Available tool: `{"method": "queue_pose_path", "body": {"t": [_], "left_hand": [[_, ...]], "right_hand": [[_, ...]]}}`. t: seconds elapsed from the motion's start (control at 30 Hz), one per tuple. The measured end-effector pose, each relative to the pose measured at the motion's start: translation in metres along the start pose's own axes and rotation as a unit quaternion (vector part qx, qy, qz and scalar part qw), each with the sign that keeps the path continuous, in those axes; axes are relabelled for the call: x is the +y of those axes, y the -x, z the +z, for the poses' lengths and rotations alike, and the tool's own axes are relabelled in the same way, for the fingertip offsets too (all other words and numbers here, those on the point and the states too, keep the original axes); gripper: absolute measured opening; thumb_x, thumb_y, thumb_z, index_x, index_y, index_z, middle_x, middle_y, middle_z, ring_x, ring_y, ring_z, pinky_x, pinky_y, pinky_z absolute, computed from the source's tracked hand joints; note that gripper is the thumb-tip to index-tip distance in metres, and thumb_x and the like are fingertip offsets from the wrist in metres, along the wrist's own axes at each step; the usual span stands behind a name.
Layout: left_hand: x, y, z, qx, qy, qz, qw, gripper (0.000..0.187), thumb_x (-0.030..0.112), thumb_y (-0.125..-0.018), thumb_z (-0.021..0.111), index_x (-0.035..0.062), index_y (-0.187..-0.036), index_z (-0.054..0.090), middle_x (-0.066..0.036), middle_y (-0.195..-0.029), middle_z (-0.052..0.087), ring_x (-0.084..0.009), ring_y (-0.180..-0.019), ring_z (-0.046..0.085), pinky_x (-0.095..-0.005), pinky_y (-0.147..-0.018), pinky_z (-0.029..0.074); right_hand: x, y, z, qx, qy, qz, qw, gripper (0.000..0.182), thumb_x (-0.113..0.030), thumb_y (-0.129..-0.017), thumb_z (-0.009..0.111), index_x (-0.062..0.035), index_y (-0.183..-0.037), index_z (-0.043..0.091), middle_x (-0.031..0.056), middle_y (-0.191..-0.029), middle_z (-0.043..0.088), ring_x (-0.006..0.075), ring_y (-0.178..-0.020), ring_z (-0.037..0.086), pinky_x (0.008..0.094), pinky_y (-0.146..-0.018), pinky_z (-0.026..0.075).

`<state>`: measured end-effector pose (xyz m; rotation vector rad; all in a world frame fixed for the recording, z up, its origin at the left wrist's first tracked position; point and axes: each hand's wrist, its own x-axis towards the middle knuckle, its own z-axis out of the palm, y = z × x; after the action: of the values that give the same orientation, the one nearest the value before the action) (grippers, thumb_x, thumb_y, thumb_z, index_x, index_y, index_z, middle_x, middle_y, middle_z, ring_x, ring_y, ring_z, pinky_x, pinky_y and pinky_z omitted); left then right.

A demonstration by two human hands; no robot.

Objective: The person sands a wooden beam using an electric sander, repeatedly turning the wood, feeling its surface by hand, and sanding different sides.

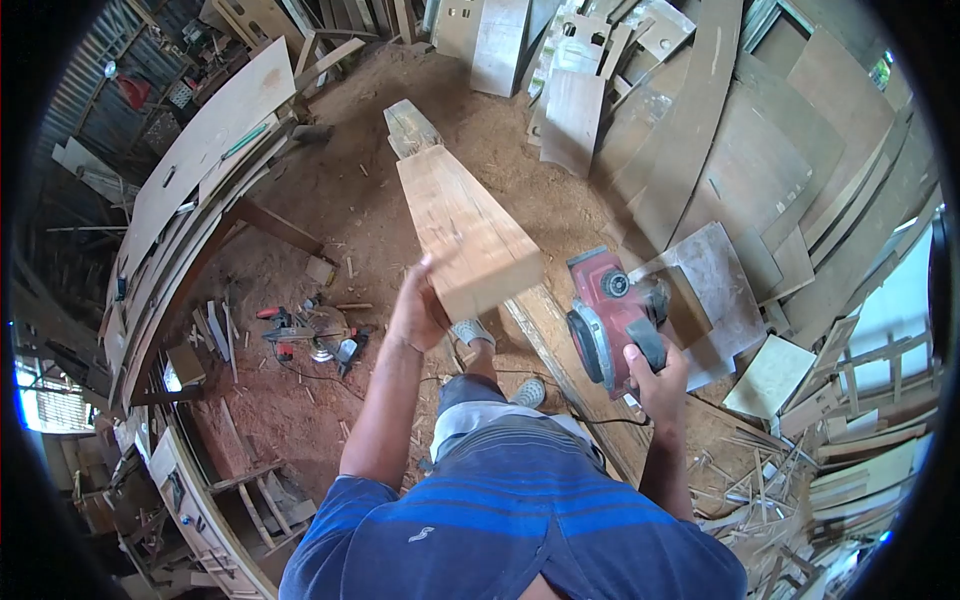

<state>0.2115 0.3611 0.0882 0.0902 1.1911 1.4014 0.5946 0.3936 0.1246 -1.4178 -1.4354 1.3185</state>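
Observation:
A thick wooden beam (465,225) extends forward from in front of my body, its near end raised toward me. My left hand (418,308) grips the left side of that near end, the fingers partly hidden beneath the wood. In my right hand (655,380) is the handle of a red and black electric planer (608,310), held off to the right of the beam and apart from it. The planer's black cord hangs below my right hand. Past the beam's far end lies a weathered wood block (410,128).
Another long plank (570,350) lies on the ground between the beam and planer. A red power tool (320,335) rests on the dirt at left. Stacked sheets (215,150) fill the left side; boards (745,160) lean at right. Wood scraps (755,480) litter the lower right.

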Motion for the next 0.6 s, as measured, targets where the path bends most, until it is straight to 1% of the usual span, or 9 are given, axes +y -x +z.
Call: {"method": "queue_pose_path", "body": {"t": [0.03,0.13,0.27,0.33,0.43,0.5,0.53,0.57,0.6], "left_hand": [[-0.013,0.002,0.004,-0.014,-0.003,-0.026,1.000,0.077,0.064,-0.101,0.057,0.0105,-0.157,0.057,-0.015,-0.153,0.064,-0.0327,-0.141,0.061,-0.0523,-0.119,0.047],[-0.100,-0.038,-0.045,-0.049,-0.008,-0.098,0.994,0.071,0.047,-0.096,0.067,0.0084,-0.155,0.059,-0.017,-0.152,0.064,-0.0331,-0.140,0.061,-0.0522,-0.117,0.050],[-0.160,-0.045,-0.044,-0.055,0.034,-0.089,0.994,0.073,0.042,-0.092,0.071,0.0037,-0.153,0.058,-0.017,-0.148,0.066,-0.0329,-0.138,0.063,-0.0520,-0.115,0.051],[-0.147,-0.037,-0.039,-0.042,0.051,-0.082,0.994,0.072,0.038,-0.092,0.072,0.0004,-0.152,0.058,-0.016,-0.146,0.067,-0.0313,-0.135,0.064,-0.0486,-0.112,0.053],[-0.079,-0.030,-0.037,-0.033,0.039,-0.012,0.999,0.076,0.050,-0.098,0.065,0.0027,-0.157,0.052,-0.017,-0.150,0.064,-0.0342,-0.140,0.062,-0.0515,-0.116,0.052],[0.001,-0.010,-0.008,-0.028,0.048,0.051,0.997,0.080,0.062,-0.100,0.060,0.0042,-0.156,0.054,-0.018,-0.150,0.065,-0.0338,-0.138,0.064,-0.0543,-0.114,0.052],[0.033,-0.005,0.004,-0.002,0.036,0.087,0.996,0.083,0.070,-0.103,0.052,0.0047,-0.154,0.056,-0.016,-0.143,0.069,-0.0294,-0.128,0.071,-0.0468,-0.097,0.063],[0.063,0.002,0.007,-0.016,0.031,0.090,0.995,0.083,0.075,-0.102,0.052,0.0067,-0.150,0.059,-0.013,-0.129,0.075,-0.0221,-0.106,0.078,-0.0344,-0.065,0.066],[0.081,-0.003,0.002,-0.015,0.041,0.116,0.992,0.079,0.075,-0.101,0.054,0.0087,-0.143,0.063,-0.008,-0.113,0.078,-0.0152,-0.083,0.079,-0.0247,-0.044,0.057]], "right_hand": [[-0.007,0.001,-0.001,0.003,-0.001,0.003,1.000,0.026,-0.019,-0.096,0.081,0.0039,-0.108,0.075,-0.0013,-0.073,0.064,0.0064,-0.059,0.057,0.0270,-0.054,0.046],[-0.020,0.000,-0.002,0.014,0.012,0.018,1.000,0.026,-0.018,-0.096,0.081,0.0038,-0.109,0.075,-0.0009,-0.072,0.064,0.0064,-0.058,0.057,0.0271,-0.054,0.045],[-0.011,-0.002,-0.005,0.013,0.100,0.004,0.995,0.025,-0.018,-0.097,0.080,0.0037,-0.109,0.075,-0.0008,-0.071,0.063,0.0061,-0.057,0.057,0.0271,-0.053,0.045],[-0.001,-0.006,-0.008,0.020,0.100,0.018,0.995,0.025,-0.018,-0.098,0.080,0.0035,-0.109,0.075,-0.0007,-0.071,0.063,0.0061,-0.058,0.056,0.0270,-0.053,0.045],[0.010,0.003,-0.013,0.052,-0.030,0.099,0.993,0.024,-0.018,-0.099,0.080,0.0021,-0.109,0.074,-0.0014,-0.069,0.061,0.0067,-0.057,0.056,0.0269,-0.053,0.045],[0.011,0.002,-0.012,0.057,-0.017,0.085,0.995,0.023,-0.019,-0.099,0.080,0.0018,-0.108,0.073,-0.0020,-0.068,0.060,0.0068,-0.056,0.055,0.0268,-0.052,0.045],[0.010,0.000,-0.013,0.060,-0.012,0.073,0.995,0.023,-0.019,-0.099,0.080,0.0016,-0.108,0.073,-0.0023,-0.068,0.059,0.0069,-0.056,0.055,0.0267,-0.052,0.045],[0.008,-0.002,-0.010,0.058,-0.001,0.070,0.996,0.023,-0.019,-0.099,0.080,0.0017,-0.107,0.072,-0.0023,-0.068,0.059,0.0069,-0.055,0.055,0.0267,-0.051,0.045],[0.006,-0.005,-0.007,0.057,0.008,0.066,0.996,0.024,-0.019,-0.099,0.080,0.0018,-0.107,0.072,-0.0023,-0.067,0.059,0.0069,-0.055,0.055,0.0267,-0.051,0.044]]}}
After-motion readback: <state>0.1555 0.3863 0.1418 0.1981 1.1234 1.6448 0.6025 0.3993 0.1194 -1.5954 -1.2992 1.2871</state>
